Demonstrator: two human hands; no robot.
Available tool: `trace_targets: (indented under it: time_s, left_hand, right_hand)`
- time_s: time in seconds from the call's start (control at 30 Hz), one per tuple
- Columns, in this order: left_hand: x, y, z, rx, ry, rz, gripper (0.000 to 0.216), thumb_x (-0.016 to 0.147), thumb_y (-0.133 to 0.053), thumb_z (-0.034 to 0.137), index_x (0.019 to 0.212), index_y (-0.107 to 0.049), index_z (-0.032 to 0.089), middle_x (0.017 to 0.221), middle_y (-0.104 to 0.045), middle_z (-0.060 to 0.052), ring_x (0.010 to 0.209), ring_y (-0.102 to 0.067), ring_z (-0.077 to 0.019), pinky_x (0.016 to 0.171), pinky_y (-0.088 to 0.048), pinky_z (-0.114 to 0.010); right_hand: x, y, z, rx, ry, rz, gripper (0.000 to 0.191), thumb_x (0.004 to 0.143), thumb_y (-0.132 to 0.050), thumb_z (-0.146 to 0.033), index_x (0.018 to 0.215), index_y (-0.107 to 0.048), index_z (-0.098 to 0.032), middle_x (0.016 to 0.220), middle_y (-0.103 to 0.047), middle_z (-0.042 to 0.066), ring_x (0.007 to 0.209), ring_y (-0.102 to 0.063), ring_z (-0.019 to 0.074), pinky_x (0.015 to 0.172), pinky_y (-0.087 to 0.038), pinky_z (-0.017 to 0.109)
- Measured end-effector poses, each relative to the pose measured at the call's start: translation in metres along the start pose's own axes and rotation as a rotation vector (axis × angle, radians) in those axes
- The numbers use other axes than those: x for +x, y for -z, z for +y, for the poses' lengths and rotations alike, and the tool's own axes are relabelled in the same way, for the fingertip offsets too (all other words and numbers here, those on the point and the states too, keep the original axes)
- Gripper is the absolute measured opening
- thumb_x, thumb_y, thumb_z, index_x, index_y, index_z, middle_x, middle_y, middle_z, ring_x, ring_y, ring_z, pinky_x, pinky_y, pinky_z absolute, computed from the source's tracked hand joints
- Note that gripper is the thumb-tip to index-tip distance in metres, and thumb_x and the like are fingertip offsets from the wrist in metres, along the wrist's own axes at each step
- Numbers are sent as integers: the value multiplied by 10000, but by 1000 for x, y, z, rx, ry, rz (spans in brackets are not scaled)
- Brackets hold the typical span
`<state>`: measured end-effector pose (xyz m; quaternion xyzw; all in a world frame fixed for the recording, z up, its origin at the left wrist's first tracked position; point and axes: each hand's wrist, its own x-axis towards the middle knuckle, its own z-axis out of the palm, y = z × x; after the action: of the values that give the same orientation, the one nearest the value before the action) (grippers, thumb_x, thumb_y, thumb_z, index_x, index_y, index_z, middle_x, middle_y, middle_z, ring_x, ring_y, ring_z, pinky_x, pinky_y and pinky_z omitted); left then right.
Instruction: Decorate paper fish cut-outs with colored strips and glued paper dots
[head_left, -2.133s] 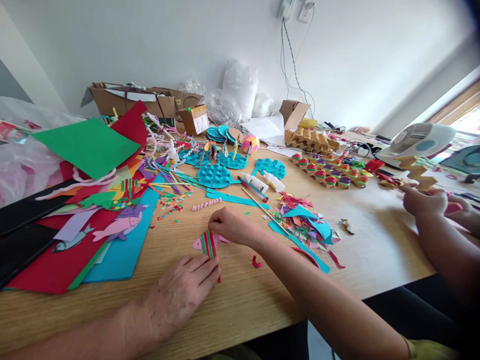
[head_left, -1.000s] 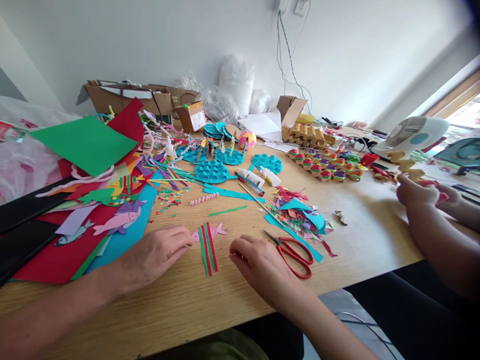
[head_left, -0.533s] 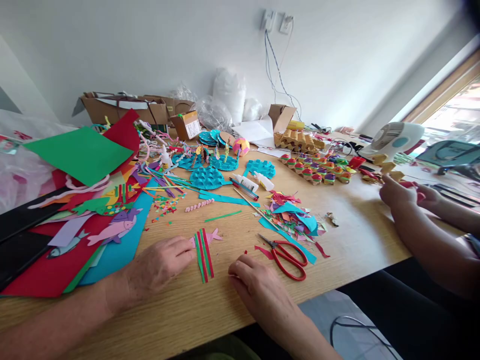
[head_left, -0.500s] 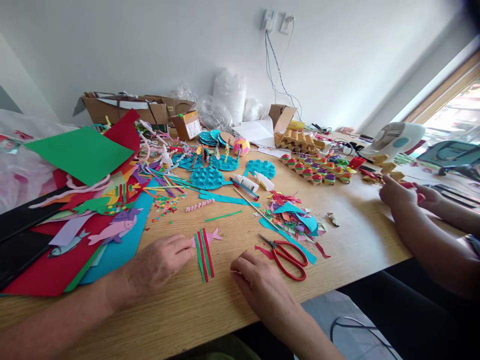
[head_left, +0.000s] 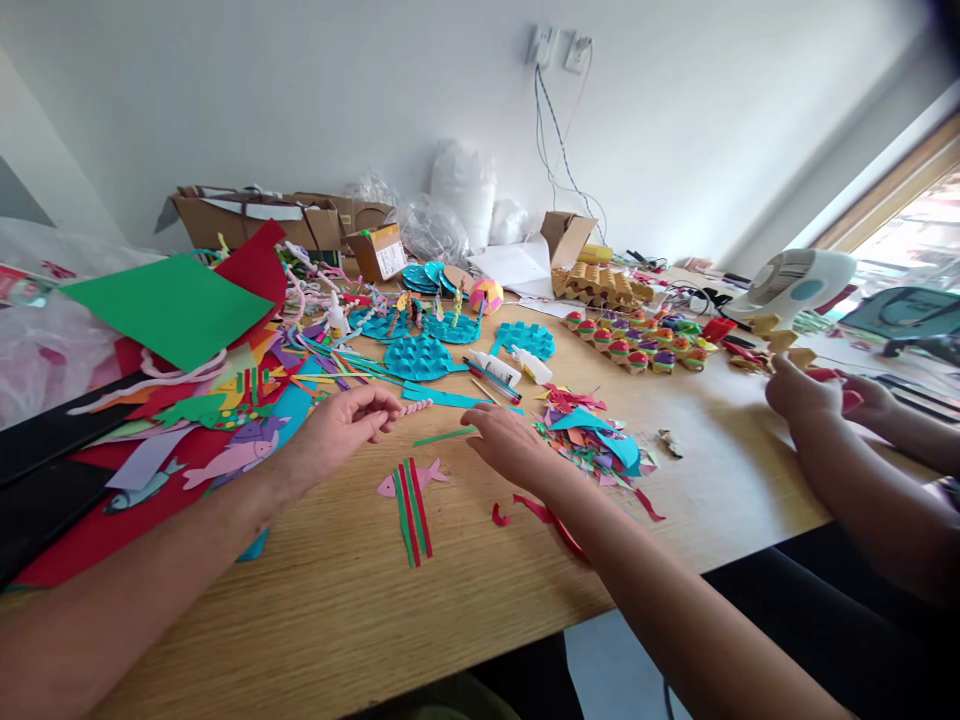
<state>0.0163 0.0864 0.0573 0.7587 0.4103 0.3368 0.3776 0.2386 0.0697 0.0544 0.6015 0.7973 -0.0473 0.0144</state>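
A pink paper fish [head_left: 435, 473] with red and green strips glued across it lies on the wooden table [head_left: 375, 610] between my arms. My left hand [head_left: 341, 428] hovers beyond it with the fingers curled and the tips together, right at the end of a pink twisted pipe cleaner [head_left: 417, 406]. I cannot tell whether it grips anything. My right hand [head_left: 510, 445] reaches left, and its fingertips close on the right end of a thin green paper strip [head_left: 442, 437].
Paper scraps [head_left: 592, 435] lie beside my right hand, with glue bottles [head_left: 534, 365] behind. Coloured sheets and cut-out fish [head_left: 225, 455] cover the left side. Painted egg-carton cups [head_left: 645, 345] and a fan [head_left: 795, 285] stand at the right. A co-worker's hands [head_left: 806, 395] work there.
Both my hands have left the striped fish and moved forward: the left towards the pink pipe cleaner, the right onto the green strip. My right forearm now covers the red scissors.
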Motion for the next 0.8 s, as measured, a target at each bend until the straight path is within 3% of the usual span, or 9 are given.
trace_targets:
  time_s: [0.1, 0.23, 0.37, 0.47, 0.8]
  left_hand:
    - [5, -10, -1, -182, 30, 103, 151, 770, -444, 217, 875, -529, 149, 746, -569, 0, 651, -552, -105, 566, -453, -208]
    - [-4, -23, -13, 22, -100, 154, 172, 790, -403, 155, 862, -559, 149, 745, -579, -12, 663, -557, -118, 603, -472, -241]
    - [-21, -36, -9, 304, -430, -5, 255, 819, -345, 66, 902, -575, 138, 880, -607, -65, 846, -571, -152, 750, -480, -285]
    - [-30, -43, -1, 414, -559, -171, 308, 835, -317, 40, 1006, -559, 124, 967, -590, -88, 934, -554, -158, 811, -474, -280]
    - [-32, -42, -1, 406, -539, -164, 298, 855, -340, 59, 1048, -558, 122, 975, -587, -90, 937, -548, -159, 827, -474, -291]
  right_hand:
    - [23, -1, 3, -18, 29, -48, 249, 775, -487, -160, 989, -613, -180, 1025, -620, 76, 945, -557, 201, 689, -369, 247]
    - [36, -1, 6, -28, 61, -125, 199, 735, -501, -143, 855, -654, -183, 879, -654, 60, 831, -583, 186, 606, -349, 234]
    - [39, -2, 10, -19, 60, -164, 197, 711, -515, -143, 833, -663, -190, 838, -654, 51, 781, -579, 176, 574, -333, 229]
    - [39, -4, 13, -7, 64, -176, 193, 701, -519, -148, 822, -663, -193, 835, -652, 44, 778, -572, 168, 574, -330, 223]
    - [30, -14, 10, -12, 65, -63, 214, 763, -422, -152, 859, -612, -183, 915, -622, 65, 830, -561, 173, 606, -321, 243]
